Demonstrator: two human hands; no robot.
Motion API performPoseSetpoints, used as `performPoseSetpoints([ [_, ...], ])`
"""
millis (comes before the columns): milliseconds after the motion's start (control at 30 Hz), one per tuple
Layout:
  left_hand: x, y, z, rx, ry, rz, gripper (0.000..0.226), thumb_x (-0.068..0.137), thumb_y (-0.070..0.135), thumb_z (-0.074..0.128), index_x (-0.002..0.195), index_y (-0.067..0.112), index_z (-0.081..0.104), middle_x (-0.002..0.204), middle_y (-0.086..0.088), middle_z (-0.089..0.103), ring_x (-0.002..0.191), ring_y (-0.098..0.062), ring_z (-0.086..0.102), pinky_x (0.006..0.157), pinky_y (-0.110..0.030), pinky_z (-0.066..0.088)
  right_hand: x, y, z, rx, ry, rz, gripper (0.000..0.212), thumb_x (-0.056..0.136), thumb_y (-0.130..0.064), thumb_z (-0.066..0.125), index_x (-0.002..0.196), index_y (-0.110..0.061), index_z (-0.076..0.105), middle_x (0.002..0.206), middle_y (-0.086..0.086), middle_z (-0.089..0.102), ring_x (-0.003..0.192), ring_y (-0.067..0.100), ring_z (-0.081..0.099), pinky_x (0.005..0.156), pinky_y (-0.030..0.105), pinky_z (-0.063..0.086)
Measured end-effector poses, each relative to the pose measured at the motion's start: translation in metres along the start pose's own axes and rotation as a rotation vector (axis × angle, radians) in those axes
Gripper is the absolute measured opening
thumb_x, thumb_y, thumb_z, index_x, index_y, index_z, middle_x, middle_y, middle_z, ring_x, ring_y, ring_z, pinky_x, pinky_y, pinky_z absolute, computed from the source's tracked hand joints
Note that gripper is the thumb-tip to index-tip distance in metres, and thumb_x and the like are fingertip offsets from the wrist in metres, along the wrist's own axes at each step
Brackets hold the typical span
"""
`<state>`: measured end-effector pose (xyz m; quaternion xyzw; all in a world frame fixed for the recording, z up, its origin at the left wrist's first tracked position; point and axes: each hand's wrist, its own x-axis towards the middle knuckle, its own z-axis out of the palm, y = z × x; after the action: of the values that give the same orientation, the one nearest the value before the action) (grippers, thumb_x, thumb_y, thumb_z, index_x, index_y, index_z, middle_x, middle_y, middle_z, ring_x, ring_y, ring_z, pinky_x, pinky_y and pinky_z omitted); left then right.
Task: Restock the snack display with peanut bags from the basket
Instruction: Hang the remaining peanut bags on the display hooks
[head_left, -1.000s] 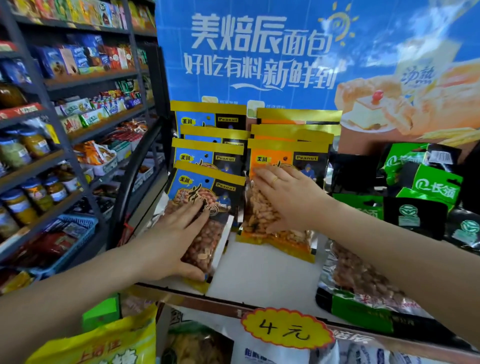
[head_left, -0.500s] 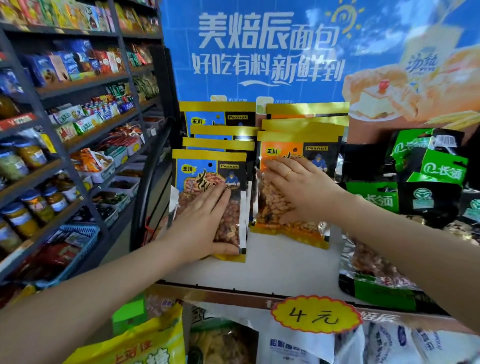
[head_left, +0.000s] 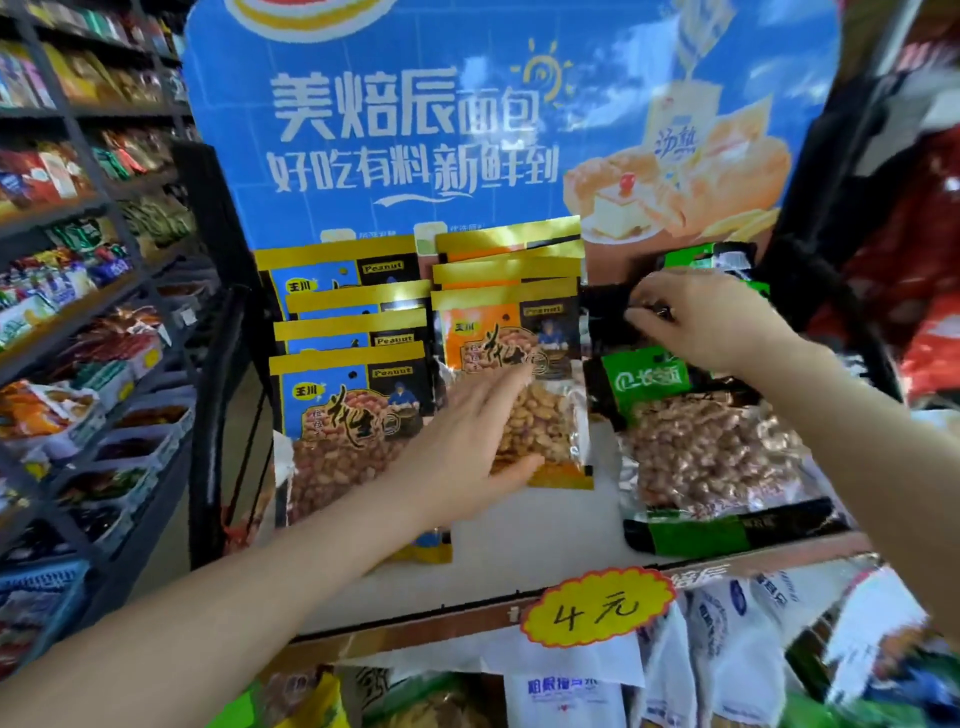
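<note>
Blue peanut bags (head_left: 337, 415) stand overlapped in a row at the left of the white display shelf (head_left: 545, 545). Orange peanut bags (head_left: 504, 332) stand in a row beside them. Green peanut bags (head_left: 711, 457) lie at the right. My left hand (head_left: 467, 447) reaches in with straight fingers and rests on the lower part of the front orange bag, its wrist over the front blue bag. My right hand (head_left: 711, 322) is at the back right, its fingertips pinching the dark top edge of a rear green bag (head_left: 613, 301). The basket is out of view.
A blue bread poster (head_left: 415, 130) backs the display. A yellow price tag (head_left: 597, 608) hangs on the shelf's front edge, with white bread bags (head_left: 727, 649) below. Dark aisle shelves (head_left: 78, 312) full of snacks run along the left. Red packages (head_left: 924, 260) hang at the right.
My left hand left the front blue bag and moved right onto the front orange bag. My right hand left the orange bag and went right and up to a rear green bag.
</note>
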<state>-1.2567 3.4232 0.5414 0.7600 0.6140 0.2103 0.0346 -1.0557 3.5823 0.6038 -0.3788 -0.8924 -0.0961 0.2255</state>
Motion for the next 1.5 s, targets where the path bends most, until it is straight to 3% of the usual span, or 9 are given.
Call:
performPoseSetpoints([
  [433,0.094,0.078,0.054,-0.333,0.318,-0.028,0.089,0.081,0.037,0.064,0.147,0.022,0.005,0.154,0.004,0.013,0.137,-0.003,0.012,0.11,-0.021,0.011,-0.041,0.102,-0.029,0.383,-0.49,-0.055,0.024,0.081,-0.013,0.069,0.067,0.003,0.058,0.07,0.024,0.05,0.067,0.018,0.046,0.067,0.031,0.037],
  [567,0.126,0.092,0.06,-0.541,0.213,-0.174,0.057,0.084,0.035,0.062,0.134,0.019,0.04,0.129,0.006,0.051,0.12,-0.01,0.047,0.095,-0.025,0.038,-0.036,0.123,-0.036,0.408,-0.646,-0.065,0.041,0.082,-0.024,0.067,0.061,0.008,0.051,0.063,0.013,0.034,0.062,0.016,0.036,0.062,0.011,0.034],
  [667,0.135,0.097,0.07,-0.569,0.234,-0.195,0.024,0.087,0.026,0.061,0.109,0.019,0.056,0.103,0.011,0.064,0.1,-0.008,0.06,0.078,-0.015,0.045,-0.022,0.128,-0.036,0.429,-0.507,0.006,0.037,0.081,-0.046,0.058,0.082,-0.011,0.068,0.075,0.006,0.06,0.077,0.014,0.058,0.066,0.019,0.044],
  [767,0.132,0.1,0.075,-0.605,0.272,-0.196,0.019,0.088,0.026,0.06,0.106,0.026,0.055,0.097,0.024,0.06,0.091,0.005,0.057,0.075,-0.004,0.043,0.002,0.137,-0.023,0.318,-0.198,0.016,0.032,0.089,-0.029,0.057,0.111,-0.006,0.061,0.104,0.008,0.062,0.104,0.027,0.057,0.088,0.033,0.043],
  [967,0.126,0.101,0.076,-0.759,0.333,-0.29,0.013,0.092,0.034,0.049,0.092,0.038,0.062,0.089,0.021,0.068,0.084,0.012,0.061,0.075,-0.009,0.045,0.032,0.14,0.009,0.077,-0.28,0.004,0.045,0.089,-0.026,0.058,0.127,-0.003,0.049,0.125,0.018,0.057,0.114,0.033,0.053,0.093,0.039,0.043],
  [1067,0.133,0.106,0.063,-0.875,0.38,-0.364,0.036,0.097,0.04,0.032,0.078,0.034,0.062,0.072,0.029,0.065,0.067,0.021,0.057,0.062,0.003,0.039,0.038,0.138,0.008,0.186,-0.275,-0.137,0.04,0.087,-0.022,0.061,0.121,-0.002,0.053,0.105,-0.001,0.063,0.109,0.025,0.053,0.08,0.029,0.036],
  [1133,0.142,0.109,0.051,-0.852,0.406,-0.343,0.048,0.099,0.038,0.023,0.08,0.023,0.065,0.082,0.019,0.064,0.076,0.011,0.058,0.069,-0.005,0.039,0.04,0.136,0.005,0.256,-0.236,-0.206,0.028,0.087,-0.018,0.062,0.11,-0.002,0.058,0.083,-0.011,0.054,0.097,0.021,0.052,0.074,0.026,0.031],
  [1267,0.174,0.092,0.038,-0.856,0.491,-0.369,0.023,0.099,0.03,0.034,0.09,0.027,0.055,0.098,0.005,0.058,0.097,-0.017,0.058,0.088,-0.03,0.048,0.041,0.126,0.002,0.319,-0.135,-0.234,0.024,0.086,-0.014,0.063,0.107,-0.001,0.061,0.104,0.017,0.066,0.098,0.033,0.058,0.085,0.042,0.046],
  [1500,0.227,0.075,0.03,-0.342,0.211,-0.472,0.043,0.091,0.036,0.052,0.122,0.006,0.048,0.114,-0.016,0.06,0.096,-0.032,0.064,0.087,-0.048,0.052,0.033,0.132,-0.005,0.311,-0.251,-0.216,0.038,0.093,0.0,0.046,0.129,-0.008,0.053,0.139,0.008,0.051,0.131,0.022,0.045,0.101,0.016,0.027],
])
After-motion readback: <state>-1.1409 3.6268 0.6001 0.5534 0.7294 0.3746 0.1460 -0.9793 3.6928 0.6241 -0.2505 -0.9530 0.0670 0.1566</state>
